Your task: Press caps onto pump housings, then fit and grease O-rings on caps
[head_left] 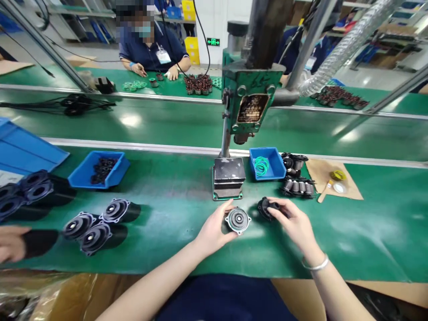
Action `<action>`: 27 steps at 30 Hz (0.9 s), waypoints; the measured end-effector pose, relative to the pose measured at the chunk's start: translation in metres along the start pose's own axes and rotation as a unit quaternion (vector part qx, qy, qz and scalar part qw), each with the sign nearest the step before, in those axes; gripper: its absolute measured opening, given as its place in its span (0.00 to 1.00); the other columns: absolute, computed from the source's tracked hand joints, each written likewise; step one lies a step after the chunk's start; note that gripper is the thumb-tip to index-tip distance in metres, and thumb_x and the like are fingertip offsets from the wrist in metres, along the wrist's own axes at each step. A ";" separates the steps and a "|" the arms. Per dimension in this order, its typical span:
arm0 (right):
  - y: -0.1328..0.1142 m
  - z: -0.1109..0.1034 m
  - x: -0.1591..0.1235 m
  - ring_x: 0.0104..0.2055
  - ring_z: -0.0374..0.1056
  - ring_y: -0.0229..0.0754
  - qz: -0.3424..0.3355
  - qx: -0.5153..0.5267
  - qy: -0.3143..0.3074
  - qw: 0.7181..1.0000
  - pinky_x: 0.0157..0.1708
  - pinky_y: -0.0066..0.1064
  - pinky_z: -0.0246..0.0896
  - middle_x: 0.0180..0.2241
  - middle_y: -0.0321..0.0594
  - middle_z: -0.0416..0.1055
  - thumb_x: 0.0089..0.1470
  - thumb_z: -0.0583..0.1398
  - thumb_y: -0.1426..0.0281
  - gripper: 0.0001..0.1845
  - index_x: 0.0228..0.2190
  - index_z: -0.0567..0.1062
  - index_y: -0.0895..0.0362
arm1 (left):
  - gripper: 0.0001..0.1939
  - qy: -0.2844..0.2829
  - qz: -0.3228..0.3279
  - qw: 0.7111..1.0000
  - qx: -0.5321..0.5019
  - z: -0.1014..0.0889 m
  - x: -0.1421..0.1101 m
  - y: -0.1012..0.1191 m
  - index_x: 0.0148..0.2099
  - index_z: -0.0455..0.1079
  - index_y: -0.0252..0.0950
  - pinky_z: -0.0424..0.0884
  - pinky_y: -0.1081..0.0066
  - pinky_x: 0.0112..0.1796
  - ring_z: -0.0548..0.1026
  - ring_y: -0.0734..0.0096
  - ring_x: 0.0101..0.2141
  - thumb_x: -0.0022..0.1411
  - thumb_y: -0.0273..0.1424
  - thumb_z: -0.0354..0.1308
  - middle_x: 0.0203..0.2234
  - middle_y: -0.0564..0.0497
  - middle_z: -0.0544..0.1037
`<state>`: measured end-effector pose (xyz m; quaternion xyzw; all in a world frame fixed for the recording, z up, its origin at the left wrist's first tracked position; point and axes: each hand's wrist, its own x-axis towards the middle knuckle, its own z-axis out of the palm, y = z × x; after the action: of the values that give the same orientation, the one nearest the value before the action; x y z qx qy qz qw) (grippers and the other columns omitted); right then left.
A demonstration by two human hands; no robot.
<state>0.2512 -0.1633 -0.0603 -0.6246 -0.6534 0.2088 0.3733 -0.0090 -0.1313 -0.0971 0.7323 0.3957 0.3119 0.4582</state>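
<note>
Two motor parts in my hands, green bench, before the press.
My left hand grips a grey round end cap; my right hand pinches a black part just beside it. Beyond: press base block, blue tray of green rings, and black rotors.

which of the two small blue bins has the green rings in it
The blue bin right of the press base holds green rings; the left blue bin holds dark parts.

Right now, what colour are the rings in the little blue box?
The rings in the blue box are green, seen best in the head view.
</note>
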 end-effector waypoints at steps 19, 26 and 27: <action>-0.073 0.037 0.002 0.50 0.73 0.39 -0.183 -0.105 -0.049 0.976 0.52 0.29 0.72 0.45 0.41 0.75 0.59 0.61 0.71 0.10 0.44 0.71 0.56 | 0.31 0.051 0.093 0.993 0.046 0.007 -0.003 -0.005 0.60 0.59 0.40 0.75 0.53 0.51 0.75 0.54 0.52 0.58 0.33 0.66 0.50 0.42 0.75; -0.072 0.036 0.003 0.50 0.73 0.38 -0.187 -0.097 -0.056 0.976 0.53 0.28 0.72 0.46 0.42 0.74 0.58 0.62 0.71 0.11 0.44 0.71 0.57 | 0.31 0.058 0.098 0.993 0.034 0.006 -0.002 -0.003 0.59 0.60 0.39 0.76 0.55 0.50 0.75 0.55 0.51 0.57 0.32 0.67 0.50 0.42 0.76; -0.072 0.036 0.003 0.50 0.73 0.38 -0.187 -0.096 -0.056 0.976 0.53 0.29 0.72 0.46 0.42 0.74 0.58 0.62 0.72 0.12 0.44 0.71 0.56 | 0.31 0.059 0.098 0.993 0.036 0.006 -0.002 -0.002 0.59 0.60 0.39 0.76 0.55 0.50 0.75 0.55 0.51 0.57 0.32 0.67 0.50 0.42 0.76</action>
<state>0.1768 -0.1626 -0.0289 -0.5118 -0.7954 0.1065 0.3066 -0.0059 -0.1346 -0.1016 0.7640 0.3589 0.3837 0.3745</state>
